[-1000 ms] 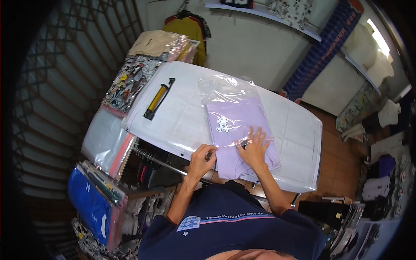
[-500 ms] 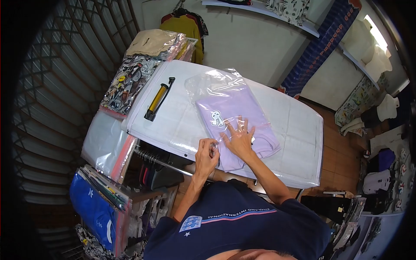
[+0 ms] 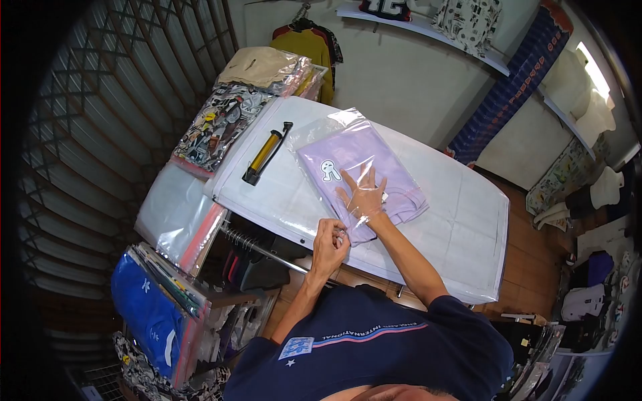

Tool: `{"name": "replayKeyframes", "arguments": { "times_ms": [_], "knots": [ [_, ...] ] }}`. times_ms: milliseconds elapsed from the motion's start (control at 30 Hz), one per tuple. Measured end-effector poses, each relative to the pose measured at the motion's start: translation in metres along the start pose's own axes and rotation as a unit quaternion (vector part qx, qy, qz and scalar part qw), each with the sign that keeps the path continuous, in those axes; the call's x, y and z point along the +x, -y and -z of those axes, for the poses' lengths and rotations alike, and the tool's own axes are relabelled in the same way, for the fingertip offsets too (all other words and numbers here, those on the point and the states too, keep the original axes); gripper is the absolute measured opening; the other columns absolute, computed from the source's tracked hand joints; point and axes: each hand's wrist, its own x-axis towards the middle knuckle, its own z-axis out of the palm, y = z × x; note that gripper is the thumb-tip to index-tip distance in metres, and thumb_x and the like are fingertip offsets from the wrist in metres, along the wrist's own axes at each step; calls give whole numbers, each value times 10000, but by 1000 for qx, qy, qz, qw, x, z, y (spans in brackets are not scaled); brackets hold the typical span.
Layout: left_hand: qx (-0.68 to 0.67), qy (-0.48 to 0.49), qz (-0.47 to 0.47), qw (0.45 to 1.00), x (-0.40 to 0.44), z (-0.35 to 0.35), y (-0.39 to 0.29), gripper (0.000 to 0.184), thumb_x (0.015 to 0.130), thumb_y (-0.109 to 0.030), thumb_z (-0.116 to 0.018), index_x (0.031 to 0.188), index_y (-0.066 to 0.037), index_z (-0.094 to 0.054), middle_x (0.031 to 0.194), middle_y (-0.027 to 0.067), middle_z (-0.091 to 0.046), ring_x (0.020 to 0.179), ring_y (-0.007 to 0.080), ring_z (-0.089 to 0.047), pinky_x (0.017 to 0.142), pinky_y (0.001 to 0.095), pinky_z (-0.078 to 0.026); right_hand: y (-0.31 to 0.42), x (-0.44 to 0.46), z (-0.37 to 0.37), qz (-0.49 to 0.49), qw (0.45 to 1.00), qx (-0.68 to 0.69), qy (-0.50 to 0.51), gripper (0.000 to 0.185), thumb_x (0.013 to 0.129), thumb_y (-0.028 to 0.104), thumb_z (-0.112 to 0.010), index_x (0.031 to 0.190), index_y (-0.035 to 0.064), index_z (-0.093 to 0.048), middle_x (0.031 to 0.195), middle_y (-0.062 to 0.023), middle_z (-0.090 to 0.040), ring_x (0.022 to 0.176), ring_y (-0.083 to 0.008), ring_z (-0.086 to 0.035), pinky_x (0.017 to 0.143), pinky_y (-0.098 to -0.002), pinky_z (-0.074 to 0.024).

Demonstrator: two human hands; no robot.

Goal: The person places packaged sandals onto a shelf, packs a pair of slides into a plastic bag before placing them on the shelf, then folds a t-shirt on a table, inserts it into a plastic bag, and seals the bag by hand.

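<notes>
A folded lilac garment point(image 3: 394, 175) with a white rabbit-like print point(image 3: 328, 171) lies in a clear plastic bag point(image 3: 346, 119) on the white-covered table point(image 3: 455, 220). My right hand point(image 3: 366, 198) rests on the garment with its fingers spread. Shiny plastic shows over those fingers, so the hand appears to be inside the bag. At the bag's near corner, my left hand point(image 3: 330, 248) is closed, fingertips pinched on the plastic edge. Part of that grip is hidden behind the fingers.
A yellow and black hand pump point(image 3: 265, 159) lies to the left on the table. Bagged clothes point(image 3: 224, 120) are stacked at the table's left end, with flat plastic bags point(image 3: 172, 212) nearer. A metal rail with hangers point(image 3: 251, 244) runs below the near edge.
The garment and bag have shifted left and away from me across the table, with both hands moving along. The garment's far edge sits nearer the bag's far end. The camera view has turned slightly.
</notes>
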Motion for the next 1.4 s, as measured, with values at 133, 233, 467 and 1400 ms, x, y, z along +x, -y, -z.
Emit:
{"name": "replayKeyframes", "arguments": {
  "times_ms": [133, 233, 467, 1400],
  "knots": [
    [-7, -13, 9, 1000, -1, 2, 4, 225, 760, 66, -620, 969, 15, -556, 966, 107, -496, 706, 148, -580, 499, 237, -445, 8, 17, -8, 10, 1000, 11, -14, 558, 895, 549, -506, 1401, 315, -468, 1483, -290, -290, 1372, -490, -239, 1017, -737, -163],
    [-26, -17, 27, 999, -1, 4, 5, 234, 759, 67, -626, 974, 17, -549, 965, 105, -486, 700, 142, -569, 506, 229, -439, 16, 29, -11, 8, 1000, 24, 0, 566, 888, 543, -519, 1402, 313, -466, 1485, -289, -291, 1373, -492, -238, 1021, -736, -148],
    [-32, -28, 35, 998, -2, 12, 1, 215, 770, 60, -625, 961, 19, -535, 959, 94, -476, 670, 121, -531, 512, 221, -430, 28, 54, -21, 10, 998, 49, -26, 561, 879, 525, -546, 1382, 280, -491, 1469, -286, -321, 1373, -482, -244, 1032, -726, -133],
    [-16, 7, 35, 999, -32, 37, 0, 271, 770, 91, -604, 982, -7, -466, 785, 10, -490, 620, 20, -471, 508, 162, -386, 0, -34, 17, -36, 997, 55, 52, 789, 816, 647, -564, 1448, 203, -407, 1529, -273, -200, 1405, -512, -110, 994, -775, -78]
  ]
}}
